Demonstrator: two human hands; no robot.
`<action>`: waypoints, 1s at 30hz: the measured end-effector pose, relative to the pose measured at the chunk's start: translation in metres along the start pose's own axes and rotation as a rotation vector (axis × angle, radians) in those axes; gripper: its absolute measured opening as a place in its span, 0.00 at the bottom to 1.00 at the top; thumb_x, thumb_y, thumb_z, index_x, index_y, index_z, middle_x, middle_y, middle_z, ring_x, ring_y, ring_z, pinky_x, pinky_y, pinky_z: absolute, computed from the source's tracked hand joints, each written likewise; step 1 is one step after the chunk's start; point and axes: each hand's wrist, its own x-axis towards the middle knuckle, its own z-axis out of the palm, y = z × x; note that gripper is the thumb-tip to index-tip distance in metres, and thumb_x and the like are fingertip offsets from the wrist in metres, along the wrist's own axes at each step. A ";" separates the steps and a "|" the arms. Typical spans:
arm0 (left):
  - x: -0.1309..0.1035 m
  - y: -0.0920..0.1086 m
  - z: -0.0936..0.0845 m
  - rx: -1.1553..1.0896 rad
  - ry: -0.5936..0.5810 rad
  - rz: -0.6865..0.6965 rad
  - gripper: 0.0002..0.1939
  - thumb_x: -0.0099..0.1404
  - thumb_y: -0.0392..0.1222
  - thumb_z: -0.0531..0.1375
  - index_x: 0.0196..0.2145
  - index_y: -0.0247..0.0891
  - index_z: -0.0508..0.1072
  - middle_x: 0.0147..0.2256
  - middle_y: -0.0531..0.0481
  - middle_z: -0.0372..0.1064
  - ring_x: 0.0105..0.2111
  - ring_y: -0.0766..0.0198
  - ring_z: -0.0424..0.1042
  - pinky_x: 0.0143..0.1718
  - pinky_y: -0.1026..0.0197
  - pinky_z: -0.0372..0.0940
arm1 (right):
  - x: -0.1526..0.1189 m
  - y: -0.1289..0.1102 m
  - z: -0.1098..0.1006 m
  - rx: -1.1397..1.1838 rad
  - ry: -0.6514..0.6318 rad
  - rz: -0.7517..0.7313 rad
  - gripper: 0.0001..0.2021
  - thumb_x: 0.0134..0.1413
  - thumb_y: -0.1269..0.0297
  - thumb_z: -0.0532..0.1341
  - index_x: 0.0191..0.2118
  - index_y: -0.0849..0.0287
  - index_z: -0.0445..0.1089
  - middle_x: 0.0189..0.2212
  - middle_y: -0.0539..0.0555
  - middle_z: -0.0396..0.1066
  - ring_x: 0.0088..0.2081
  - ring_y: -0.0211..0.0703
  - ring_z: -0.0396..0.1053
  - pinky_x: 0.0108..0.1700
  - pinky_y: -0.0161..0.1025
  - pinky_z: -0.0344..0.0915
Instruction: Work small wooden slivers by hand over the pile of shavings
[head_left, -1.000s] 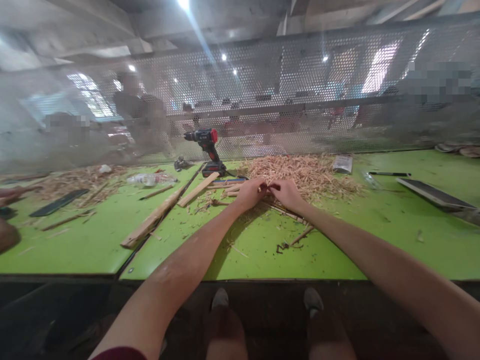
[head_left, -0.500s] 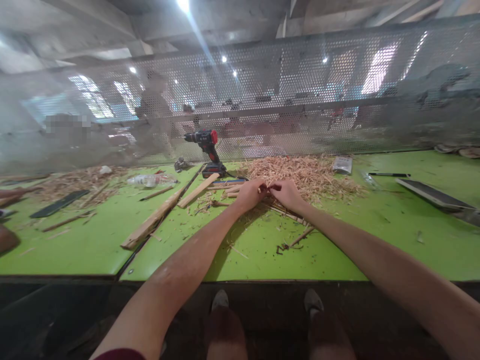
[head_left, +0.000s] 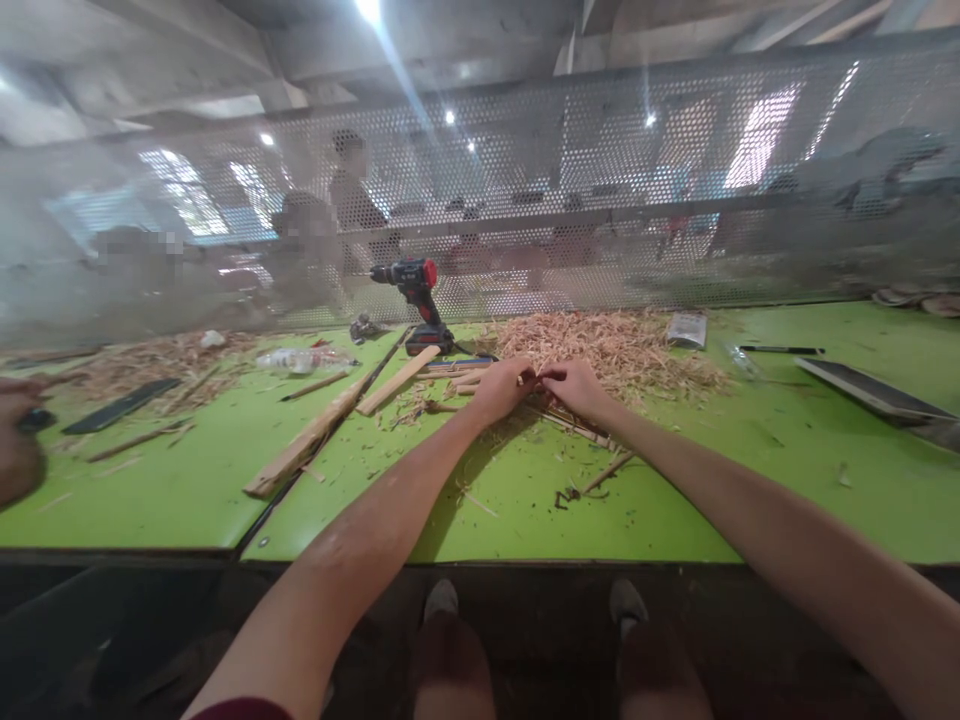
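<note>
My left hand (head_left: 504,390) and my right hand (head_left: 574,388) meet over the green table, fingertips pinched close together. Whatever sits between the fingers is too small and too covered to name. Right behind them lies a heap of wood shavings (head_left: 607,345). Thin wooden strips (head_left: 577,428) lie beneath and in front of the hands. A short stick (head_left: 609,470) rests nearer the front edge, with dark crumbs at its end. Just left of my left hand are several small wood pieces (head_left: 466,380).
A cordless drill (head_left: 420,300) stands upright by the perforated screen (head_left: 487,160). Long wooden slats (head_left: 307,440) lie across the table seam. At right are a tablet-like flat object (head_left: 874,387) and a black pen (head_left: 782,350). A co-worker's hand (head_left: 19,450) is at far left.
My hands stay almost in place, with only slight finger movement. The co-worker's hand at far left has shifted, now near a dark object. Behind the screen a standing person has come into view.
</note>
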 end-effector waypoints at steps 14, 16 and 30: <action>-0.001 0.003 -0.001 0.116 0.067 -0.039 0.08 0.76 0.35 0.62 0.42 0.38 0.83 0.44 0.42 0.84 0.42 0.54 0.79 0.47 0.57 0.71 | 0.001 -0.008 0.003 0.316 -0.019 0.234 0.10 0.67 0.80 0.64 0.44 0.66 0.84 0.22 0.51 0.75 0.24 0.37 0.70 0.28 0.30 0.67; -0.001 0.002 -0.001 0.088 0.059 -0.020 0.07 0.76 0.36 0.63 0.41 0.37 0.83 0.43 0.43 0.83 0.41 0.55 0.79 0.47 0.57 0.71 | 0.003 -0.003 0.004 0.264 -0.022 0.196 0.11 0.67 0.79 0.63 0.44 0.67 0.85 0.22 0.52 0.75 0.23 0.37 0.70 0.27 0.31 0.66; 0.000 0.001 -0.002 0.051 -0.002 -0.013 0.07 0.76 0.40 0.66 0.40 0.36 0.84 0.40 0.43 0.83 0.37 0.56 0.77 0.46 0.57 0.70 | 0.002 0.003 -0.001 0.097 -0.069 0.106 0.12 0.69 0.76 0.62 0.46 0.65 0.85 0.25 0.54 0.77 0.26 0.41 0.72 0.32 0.36 0.72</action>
